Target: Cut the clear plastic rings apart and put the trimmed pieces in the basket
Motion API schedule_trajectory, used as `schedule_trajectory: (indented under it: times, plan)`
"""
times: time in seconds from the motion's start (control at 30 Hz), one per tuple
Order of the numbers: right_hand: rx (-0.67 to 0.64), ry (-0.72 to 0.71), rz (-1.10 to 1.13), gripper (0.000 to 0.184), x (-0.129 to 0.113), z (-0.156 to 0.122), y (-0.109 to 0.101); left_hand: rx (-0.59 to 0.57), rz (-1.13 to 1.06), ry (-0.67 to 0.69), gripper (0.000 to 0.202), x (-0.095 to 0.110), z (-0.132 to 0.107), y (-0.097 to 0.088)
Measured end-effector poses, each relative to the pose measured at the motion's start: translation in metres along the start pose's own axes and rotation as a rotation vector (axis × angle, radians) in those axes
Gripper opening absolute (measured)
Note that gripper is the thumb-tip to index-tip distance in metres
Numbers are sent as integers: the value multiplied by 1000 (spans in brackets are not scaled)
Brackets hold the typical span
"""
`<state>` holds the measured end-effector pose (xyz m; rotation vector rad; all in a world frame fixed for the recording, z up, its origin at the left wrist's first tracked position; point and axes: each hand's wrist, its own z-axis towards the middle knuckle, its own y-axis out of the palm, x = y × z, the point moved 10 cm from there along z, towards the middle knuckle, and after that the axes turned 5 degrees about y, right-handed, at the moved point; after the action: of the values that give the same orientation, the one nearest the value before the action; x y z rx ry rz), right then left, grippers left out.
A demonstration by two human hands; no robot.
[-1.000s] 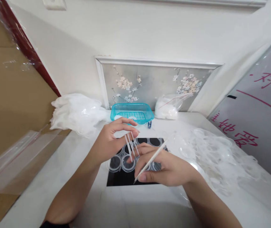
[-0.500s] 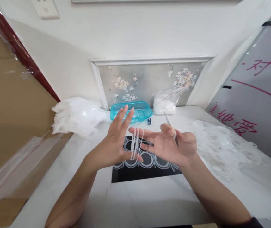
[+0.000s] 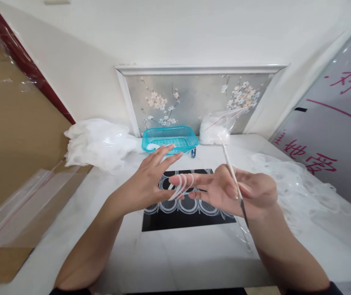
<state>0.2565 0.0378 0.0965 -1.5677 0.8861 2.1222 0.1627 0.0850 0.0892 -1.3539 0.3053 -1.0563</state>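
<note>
Thin white loops [image 3: 182,186] hang around the outstretched index finger of my right hand [image 3: 239,190], and their lower ends reach the thumb of my left hand [image 3: 143,184]. My left hand has its fingers stretched apart above a black sheet with a pattern of pale rings [image 3: 190,221]. Turned palm up, my right hand pinches a slim tool [image 3: 229,164] between thumb and bent fingers; it is white at the upper end and dark at the lower. Its exact kind does not show. The loops are slack and bent.
A blue see-through basket [image 3: 190,143] with a white thing inside stands at the back. Beside it are a small blue-and-white item [image 3: 193,153] and a clear bag of white stuff [image 3: 213,133]. White bundled material [image 3: 98,143] lies left, a pile of translucent loops [image 3: 298,188] right.
The loops, stretched straight between my hands before, are now slack and slanted. My right hand has moved slightly right, and more of the tool's length shows.
</note>
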Motion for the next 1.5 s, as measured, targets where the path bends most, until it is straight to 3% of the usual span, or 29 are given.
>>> schedule_trajectory:
  times: [0.1, 0.17, 0.27, 0.4, 0.47, 0.63, 0.87, 1.0, 1.07, 1.2, 1.33, 1.5]
  plan:
    - [-76, -44, -154, 21, -2, -4, 4, 215, 31, 63, 29, 11, 0, -23]
    - [-168, -51, -288, 12, -1, -6, 10, 335, 23, 71, 14, 15, -3, -35]
    - [-244, -56, -388, 9, -2, -8, 13, 493, 1, 93, 11, 24, -11, -49]
    - [-225, -160, -395, 13, -12, -9, 13, 725, 40, 191, 8, 43, -30, -68]
    - [-227, -216, -377, 16, -16, -12, 14, 782, 41, 233, 12, 51, -37, -72]
    - [-284, -246, -402, 14, -19, -17, 20, 810, 44, 259, 17, 58, -43, -76]
    - [-284, -192, -358, 12, -20, -20, 16, 782, -44, 230, 21, 54, -42, -76]
    - [-308, -215, 9, 11, -22, -14, 6, 518, -455, 91, 11, 39, -25, -57]
    - [-235, -204, 216, 9, -18, -7, -4, 410, -707, 16, 15, 32, -20, -42]
    - [9, -159, 422, 10, -3, 1, -20, 439, -1079, -72, 16, 16, -16, -28]
    - [71, -165, 526, 7, 0, 0, -13, 483, -1396, -175, 13, 2, -11, -12]
    - [306, -182, 548, 9, 0, -8, -24, 534, -1733, -439, 16, -6, -12, 16]
